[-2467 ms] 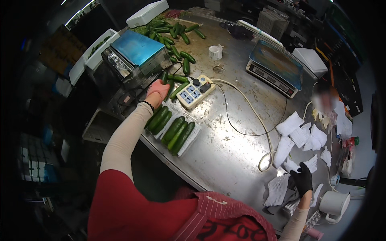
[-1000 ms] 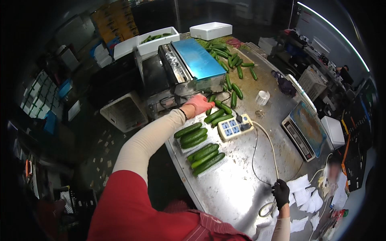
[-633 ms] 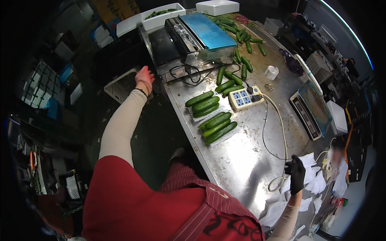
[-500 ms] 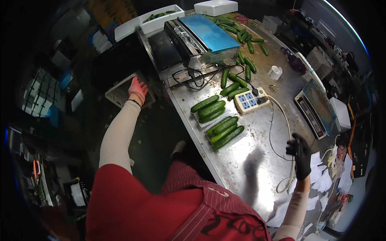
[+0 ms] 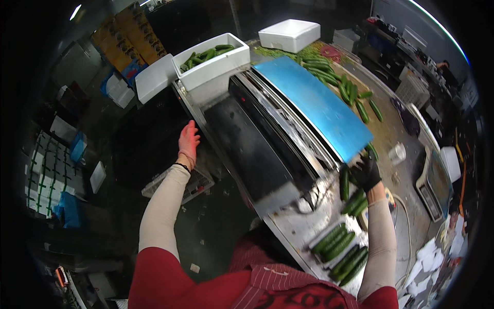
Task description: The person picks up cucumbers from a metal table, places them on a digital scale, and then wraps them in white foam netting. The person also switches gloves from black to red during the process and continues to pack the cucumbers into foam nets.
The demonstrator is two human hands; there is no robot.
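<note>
My left hand (image 5: pixel 189 143), pinkish, is held off the table's left edge with its fingers stretched out. It holds nothing. Beneath it is a light plastic crate (image 5: pixel 201 181). My right hand (image 5: pixel 364 174), in a black glove, is at the near right corner of a wrapping machine with a blue top (image 5: pixel 321 108) and a black front plate (image 5: pixel 252 149). Its fingertips are partly hidden, so I cannot see whether they grip the machine. Close to that hand lie loose cucumbers (image 5: pixel 345 184). Nearer me, packed cucumbers (image 5: pixel 333 242) sit in two groups.
A white foam box (image 5: pixel 213 72) of cucumbers stands at the table's far left, with another foam box (image 5: pixel 289 38) farther back. More cucumbers (image 5: pixel 321 69) are piled behind the machine. On the right are a white cup (image 5: pixel 397 153), a scale (image 5: pixel 431 188) and a cable (image 5: pixel 406 226).
My view has shifted toward the machine. My right hand has moved from the table's right side to the machine's corner. My left hand has come off the crate.
</note>
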